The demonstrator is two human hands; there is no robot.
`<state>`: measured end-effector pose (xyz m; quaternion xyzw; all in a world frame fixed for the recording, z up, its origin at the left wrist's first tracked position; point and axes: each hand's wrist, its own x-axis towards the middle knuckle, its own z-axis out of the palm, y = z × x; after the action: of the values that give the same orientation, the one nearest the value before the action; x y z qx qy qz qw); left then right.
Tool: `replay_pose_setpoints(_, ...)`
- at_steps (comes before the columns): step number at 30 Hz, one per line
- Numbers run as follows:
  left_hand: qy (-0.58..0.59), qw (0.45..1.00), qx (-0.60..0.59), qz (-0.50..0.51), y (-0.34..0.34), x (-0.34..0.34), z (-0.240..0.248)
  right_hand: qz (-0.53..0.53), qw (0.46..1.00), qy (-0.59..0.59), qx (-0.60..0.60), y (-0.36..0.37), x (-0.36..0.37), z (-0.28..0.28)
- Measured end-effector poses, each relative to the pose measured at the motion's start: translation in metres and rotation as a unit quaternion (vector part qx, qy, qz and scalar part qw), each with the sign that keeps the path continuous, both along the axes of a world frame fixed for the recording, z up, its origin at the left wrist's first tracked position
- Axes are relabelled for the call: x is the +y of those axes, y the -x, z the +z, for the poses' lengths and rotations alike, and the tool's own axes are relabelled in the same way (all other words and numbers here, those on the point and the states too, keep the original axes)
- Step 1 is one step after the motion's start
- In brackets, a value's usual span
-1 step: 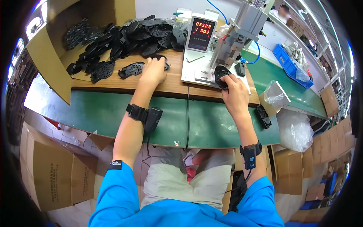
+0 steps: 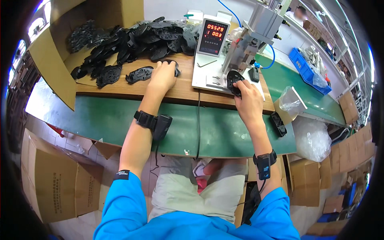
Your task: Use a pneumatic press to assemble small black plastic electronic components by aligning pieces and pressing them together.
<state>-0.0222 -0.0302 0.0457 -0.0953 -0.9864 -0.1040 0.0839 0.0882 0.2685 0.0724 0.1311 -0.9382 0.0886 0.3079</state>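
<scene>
My left hand is closed over a black plastic shell on the wooden board; the hand hides most of that piece. Another black shell lies flat just left of it. At the white base plate of a small press, my right hand grips the near edge of an oval black shell, thumb and fingers pinched on it. This shell sits below the press head, beside small metal fixture pieces. Whether it touches the plate is hard to tell.
A heap of black shells spills from an open carton at the back left. Behind the plate stands a counter box with red digits. A cable crosses the green bench. A blue bin lies far right.
</scene>
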Motion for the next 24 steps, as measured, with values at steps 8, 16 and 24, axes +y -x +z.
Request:
replay_pose_setpoints(8, -0.141, 0.982, 0.127, -0.003, 0.005, 0.023, 0.002, 0.037, 0.998, 0.059, 0.010, 0.006, 0.012, 0.011)
replay_pose_setpoints(16, -0.273, 0.869, 0.324, -0.256, -0.029, 0.067, 0.020, 0.100, 0.973, 0.197, 0.067, -0.127, 0.000, -0.004)
replay_pose_setpoints(24, -0.235, 0.820, 0.340, -0.396, -0.066, 0.127, 0.008, -0.046, 0.965, 0.252, -0.059, -0.301, 0.056, -0.089)
